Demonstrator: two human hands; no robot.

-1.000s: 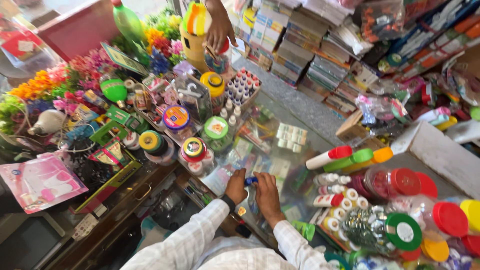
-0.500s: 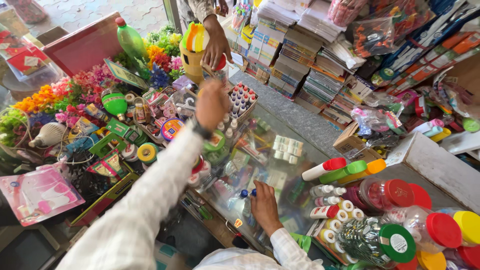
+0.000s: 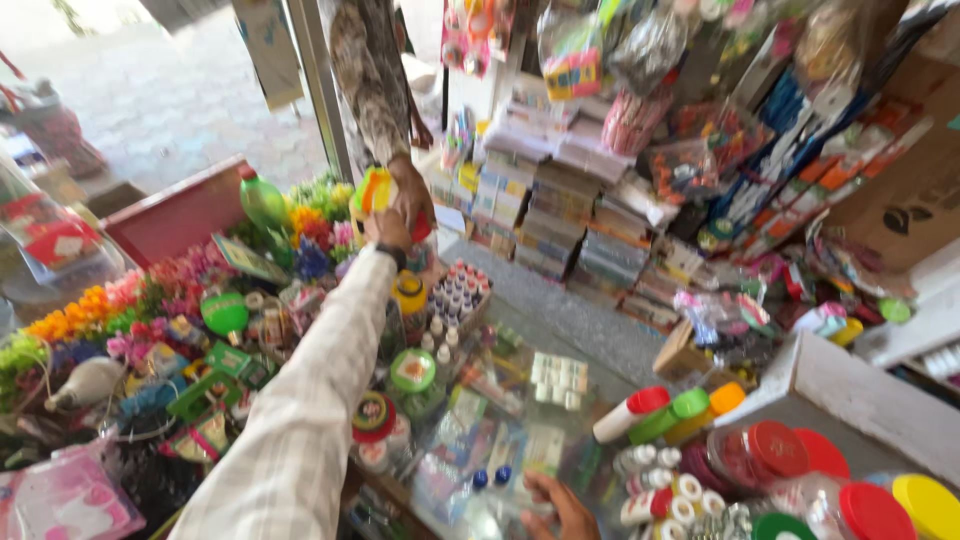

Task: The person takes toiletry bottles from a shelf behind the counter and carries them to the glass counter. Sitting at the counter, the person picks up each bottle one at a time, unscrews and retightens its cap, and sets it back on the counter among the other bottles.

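Glass forms the counter top (image 3: pixel 590 330), and nearest the camera the person's right hand (image 3: pixel 556 505) rests on it, fingers loosely curled beside two small blue-capped bottles (image 3: pixel 490 477); whether it pinches anything cannot be told. Just past it lie fat markers with red, green and orange caps (image 3: pixel 665 412) and red-lidded jars (image 3: pixel 790 455). The left arm, in a pale checked sleeve (image 3: pixel 300 420), stretches over tape rolls and a green-lidded tub (image 3: pixel 412 370) to the far end of the counter. There the left hand (image 3: pixel 388 230), a dark band at the wrist, meets another person's hand (image 3: pixel 410 190) around a bright toy-like thing of yellow, orange and green plastic (image 3: pixel 372 192). Its fingers are hidden behind the thing, so their closure cannot be told. A handover like this probably goes best with the arm kept high over the clutter and a firm hold before the other hand lets go. Blur hides the thing's exact shape.
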